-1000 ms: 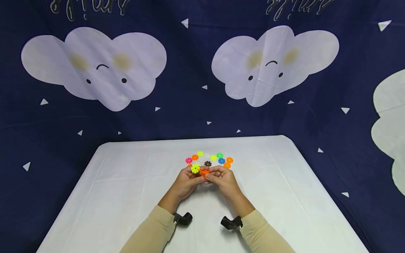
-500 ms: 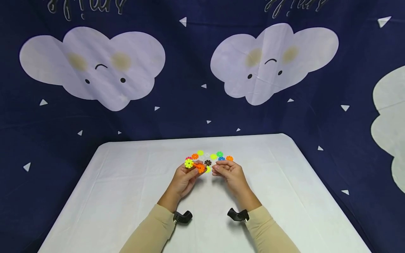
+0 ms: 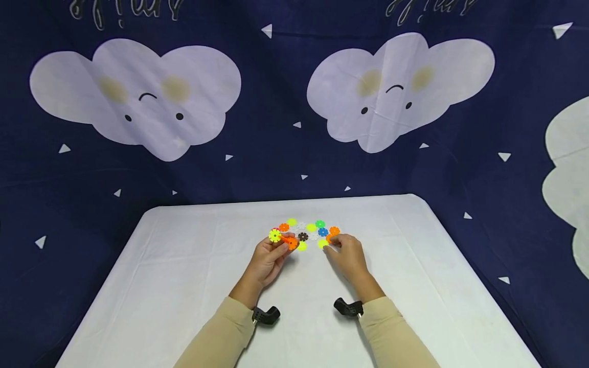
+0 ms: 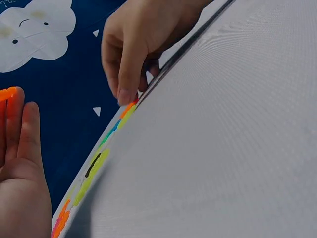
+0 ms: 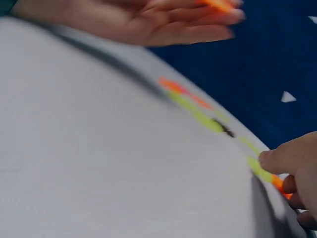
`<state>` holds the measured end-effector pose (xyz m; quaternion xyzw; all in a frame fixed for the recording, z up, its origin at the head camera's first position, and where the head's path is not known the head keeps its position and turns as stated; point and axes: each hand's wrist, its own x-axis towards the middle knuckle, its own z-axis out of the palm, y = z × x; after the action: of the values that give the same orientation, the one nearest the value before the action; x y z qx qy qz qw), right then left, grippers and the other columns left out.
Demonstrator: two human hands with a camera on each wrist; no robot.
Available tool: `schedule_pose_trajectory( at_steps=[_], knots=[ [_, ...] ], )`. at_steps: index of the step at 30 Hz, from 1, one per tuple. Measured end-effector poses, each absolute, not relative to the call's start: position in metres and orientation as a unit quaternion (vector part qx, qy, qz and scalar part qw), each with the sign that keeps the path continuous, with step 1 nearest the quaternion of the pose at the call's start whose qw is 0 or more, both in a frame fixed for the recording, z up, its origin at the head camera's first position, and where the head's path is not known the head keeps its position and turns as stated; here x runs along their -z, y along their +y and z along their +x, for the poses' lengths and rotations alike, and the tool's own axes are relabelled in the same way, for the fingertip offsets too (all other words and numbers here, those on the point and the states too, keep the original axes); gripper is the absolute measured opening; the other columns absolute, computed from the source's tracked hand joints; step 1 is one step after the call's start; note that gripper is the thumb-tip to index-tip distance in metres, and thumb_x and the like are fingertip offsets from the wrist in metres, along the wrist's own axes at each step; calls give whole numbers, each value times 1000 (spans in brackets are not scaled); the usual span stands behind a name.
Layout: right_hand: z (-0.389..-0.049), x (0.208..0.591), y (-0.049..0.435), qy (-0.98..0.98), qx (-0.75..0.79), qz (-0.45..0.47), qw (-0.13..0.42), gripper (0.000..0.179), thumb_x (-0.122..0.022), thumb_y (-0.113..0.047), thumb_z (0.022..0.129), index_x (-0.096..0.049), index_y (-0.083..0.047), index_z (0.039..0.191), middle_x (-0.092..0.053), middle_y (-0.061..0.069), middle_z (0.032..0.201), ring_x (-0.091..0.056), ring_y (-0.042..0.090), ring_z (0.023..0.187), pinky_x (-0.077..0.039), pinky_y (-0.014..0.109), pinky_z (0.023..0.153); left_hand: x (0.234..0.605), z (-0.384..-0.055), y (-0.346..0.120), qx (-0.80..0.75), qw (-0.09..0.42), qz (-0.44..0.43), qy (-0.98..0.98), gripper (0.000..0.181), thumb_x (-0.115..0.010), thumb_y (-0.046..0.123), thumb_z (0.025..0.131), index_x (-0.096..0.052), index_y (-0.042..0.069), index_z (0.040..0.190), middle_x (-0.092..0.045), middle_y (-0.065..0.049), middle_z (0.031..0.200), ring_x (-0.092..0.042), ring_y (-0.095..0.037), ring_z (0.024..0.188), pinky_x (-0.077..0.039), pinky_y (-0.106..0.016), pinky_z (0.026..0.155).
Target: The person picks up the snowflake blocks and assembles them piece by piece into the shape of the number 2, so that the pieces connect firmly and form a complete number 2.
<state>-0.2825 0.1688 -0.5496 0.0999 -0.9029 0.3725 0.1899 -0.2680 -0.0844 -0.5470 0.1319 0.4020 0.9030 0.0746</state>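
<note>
My left hand [image 3: 268, 261] pinches a small joined piece of notched flower-shaped plastic discs above the table, with a yellow disc [image 3: 274, 235] at one end and an orange disc [image 3: 292, 244] at the other. My right hand [image 3: 349, 255] reaches down at the right end of the loose discs. Its thumb is close to a loose yellow disc [image 3: 322, 244], and its other fingers partly cover an orange disc [image 3: 329, 238]. In the left wrist view, the right hand's fingertips [image 4: 125, 96] point down at the row of discs. Nothing shows held between them.
Several loose discs lie on the white table [image 3: 184, 286], among them a brown disc [image 3: 302, 236], a blue disc [image 3: 323, 232], a green disc [image 3: 320, 224] and pale white ones. Behind the table hangs a dark blue cloth [image 3: 276, 102] with clouds.
My hands were together on the joined piece; the right hand has let go and moved right, down to the loose discs. The left hand has shifted slightly left and away from me with the piece.
</note>
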Motion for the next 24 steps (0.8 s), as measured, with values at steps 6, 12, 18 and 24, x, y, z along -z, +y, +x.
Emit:
schedule_pose_trajectory(
  at_steps=[6,12,18,24],
  knots=[
    [-285,553,151,-922,-277,116,244,27,-94,-16,79,-75,0,89,-68,10,83,-63,33,81,-55,47,78,547,-269,-82,-903,78,119,405,28,-56,-14,103,-73,4,117,-71,-13,123,-69,-25,116,-54,-35,102],
    [-287,552,141,-924,-270,114,247,27,-93,-10,81,-75,5,95,-69,13,85,-63,33,80,-56,46,74,548,-270,-82,-905,83,100,406,27,-55,-15,103,-70,3,116,-69,-17,127,-68,-27,117,-54,-37,103],
    [-285,551,138,-904,-364,98,201,32,-89,3,82,-73,2,110,-64,9,96,-62,25,87,-56,40,79,546,-269,-82,-905,84,93,407,28,-54,-15,103,-70,4,115,-69,-16,127,-68,-26,117,-54,-37,103],
    [-280,549,138,-876,-432,117,180,26,-86,8,83,-74,1,105,-62,4,91,-60,17,79,-56,31,69,546,-268,-84,-909,83,90,399,29,-53,-17,103,-69,3,116,-70,-16,124,-69,-27,115,-54,-37,102]
  ],
)
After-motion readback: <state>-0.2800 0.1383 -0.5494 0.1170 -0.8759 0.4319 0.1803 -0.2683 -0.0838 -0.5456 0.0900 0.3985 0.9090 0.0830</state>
